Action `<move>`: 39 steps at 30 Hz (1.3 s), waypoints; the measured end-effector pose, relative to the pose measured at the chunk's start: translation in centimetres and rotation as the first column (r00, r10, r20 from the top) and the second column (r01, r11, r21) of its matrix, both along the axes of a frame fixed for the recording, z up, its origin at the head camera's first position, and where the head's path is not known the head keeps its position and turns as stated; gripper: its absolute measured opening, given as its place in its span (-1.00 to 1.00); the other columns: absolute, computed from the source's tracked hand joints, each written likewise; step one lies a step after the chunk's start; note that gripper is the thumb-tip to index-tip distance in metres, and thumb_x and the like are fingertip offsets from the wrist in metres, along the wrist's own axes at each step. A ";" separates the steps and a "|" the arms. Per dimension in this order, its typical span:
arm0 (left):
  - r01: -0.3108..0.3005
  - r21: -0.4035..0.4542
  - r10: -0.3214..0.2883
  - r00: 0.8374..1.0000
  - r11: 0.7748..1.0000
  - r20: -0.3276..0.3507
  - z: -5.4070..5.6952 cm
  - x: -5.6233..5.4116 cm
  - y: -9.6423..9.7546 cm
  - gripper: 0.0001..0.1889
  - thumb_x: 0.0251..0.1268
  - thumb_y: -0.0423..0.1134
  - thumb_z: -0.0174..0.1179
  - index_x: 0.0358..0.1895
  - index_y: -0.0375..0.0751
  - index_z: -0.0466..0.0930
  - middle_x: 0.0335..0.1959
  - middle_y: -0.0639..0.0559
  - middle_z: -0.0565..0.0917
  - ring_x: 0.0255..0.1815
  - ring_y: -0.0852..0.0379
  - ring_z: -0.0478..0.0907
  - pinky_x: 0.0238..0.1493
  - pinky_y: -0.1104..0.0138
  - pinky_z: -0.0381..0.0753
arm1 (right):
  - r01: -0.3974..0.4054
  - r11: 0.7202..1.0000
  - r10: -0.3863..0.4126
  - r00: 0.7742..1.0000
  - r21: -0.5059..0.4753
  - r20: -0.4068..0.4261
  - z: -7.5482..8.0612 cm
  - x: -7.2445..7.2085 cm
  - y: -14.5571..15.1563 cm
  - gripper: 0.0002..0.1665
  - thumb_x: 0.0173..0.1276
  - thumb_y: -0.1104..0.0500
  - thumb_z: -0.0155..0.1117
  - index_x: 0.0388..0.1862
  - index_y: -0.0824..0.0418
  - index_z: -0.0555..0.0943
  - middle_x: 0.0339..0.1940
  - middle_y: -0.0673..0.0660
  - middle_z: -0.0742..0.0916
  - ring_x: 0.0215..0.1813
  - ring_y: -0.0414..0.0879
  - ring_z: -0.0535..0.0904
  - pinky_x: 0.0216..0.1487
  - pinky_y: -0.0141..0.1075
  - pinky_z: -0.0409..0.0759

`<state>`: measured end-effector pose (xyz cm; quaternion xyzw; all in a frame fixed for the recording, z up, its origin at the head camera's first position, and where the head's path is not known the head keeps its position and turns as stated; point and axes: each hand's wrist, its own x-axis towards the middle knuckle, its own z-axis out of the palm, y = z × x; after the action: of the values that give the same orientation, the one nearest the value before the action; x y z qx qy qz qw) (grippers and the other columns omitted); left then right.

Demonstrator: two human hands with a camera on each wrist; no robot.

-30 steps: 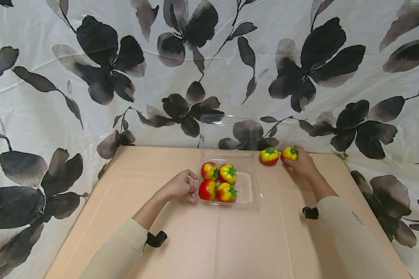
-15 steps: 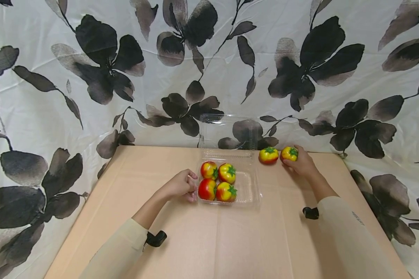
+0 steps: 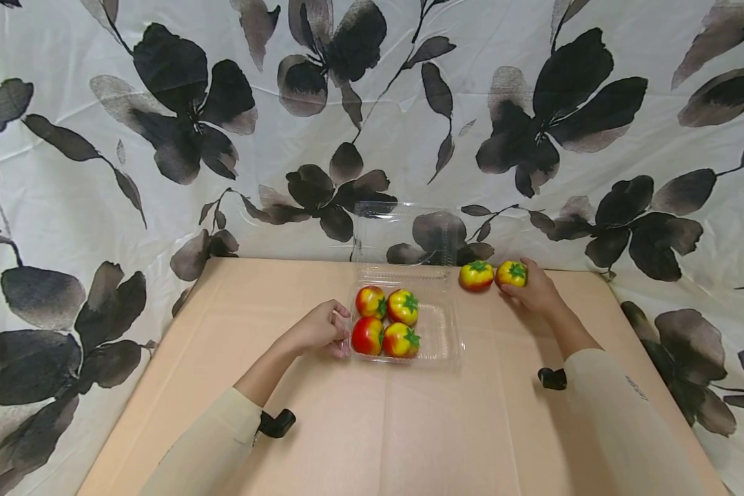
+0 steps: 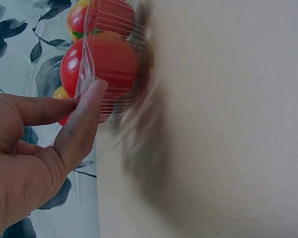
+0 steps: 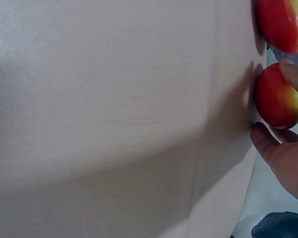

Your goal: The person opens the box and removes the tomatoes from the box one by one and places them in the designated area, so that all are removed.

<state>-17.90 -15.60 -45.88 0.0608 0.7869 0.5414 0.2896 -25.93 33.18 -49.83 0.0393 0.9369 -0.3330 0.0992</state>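
A clear plastic clamshell box (image 3: pixel 440 331) lies with its lid (image 3: pixel 403 234) raised at the back. Several red-and-yellow tomato-like fruits (image 3: pixel 403 306) with green tops fill its left part. At the box's left side, my left hand (image 3: pixel 319 327) pinches the rim between thumb and finger, as the left wrist view shows on the clear rim (image 4: pixel 85 69). My right hand (image 3: pixel 538 288) has its fingers around another tomato-like fruit (image 3: pixel 511 273) at the table's back edge. One fingertip touches its red side (image 5: pixel 275 99) in the right wrist view. A similar fruit (image 3: pixel 476 276) sits just left of it, untouched.
The tan table (image 3: pixel 434 427) ends at the back against a white cloth (image 3: pixel 434 138) with dark flowers. The right part of the box shows its bare bottom. A black wrist camera mount (image 3: pixel 277 424) juts from the left sleeve, another (image 3: pixel 552 378) from the right.
The fruit in my right hand has shifted very slightly left, closer to its neighbour. My left hand and the box keep their places.
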 end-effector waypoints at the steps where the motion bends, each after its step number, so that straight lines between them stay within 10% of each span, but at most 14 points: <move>1: 0.000 0.000 0.000 1.000 1.000 0.000 0.0 0.0 0.0 -0.60 0.38 -0.57 0.09 0.23 -0.51 0.27 -0.35 -0.34 0.67 -0.51 -0.02 0.72 -0.41 0.20 0.82 | 0.000 1.000 0.000 1.000 -0.001 -0.002 0.0 0.0 0.0 0.15 0.49 0.03 0.30 0.65 0.45 -0.22 0.54 0.61 0.19 0.50 0.52 0.18 0.57 0.38 0.13; 25: 0.007 -0.004 -0.007 1.000 1.000 0.001 0.3 -0.5 0.2 -0.61 0.40 -0.57 0.06 0.23 -0.50 0.26 -0.35 -0.34 0.68 -0.49 -0.03 0.73 -0.36 0.17 0.83 | 0.047 0.999 -0.045 0.958 -0.002 -0.283 3.1 3.2 -2.1 0.14 0.36 0.09 0.46 0.65 0.40 -0.04 0.58 0.59 0.10 0.57 0.54 0.03 0.56 0.40 0.09; 39: 0.004 -0.006 -0.004 1.000 1.000 -0.001 -0.1 -0.2 -0.1 -0.61 0.39 -0.56 0.06 0.23 -0.52 0.26 -0.39 -0.29 0.68 -0.50 -0.04 0.73 -0.36 0.16 0.83 | -0.085 0.996 0.070 0.918 -0.021 -0.389 3.7 6.6 -4.5 0.11 0.29 0.17 0.52 0.65 0.31 0.08 0.69 0.40 0.10 0.64 0.46 0.02 0.54 0.45 0.06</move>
<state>-18.06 -15.74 -45.98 0.0619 0.7887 0.5384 0.2903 -19.29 28.64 -46.13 -0.0665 0.9324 -0.3475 -0.0745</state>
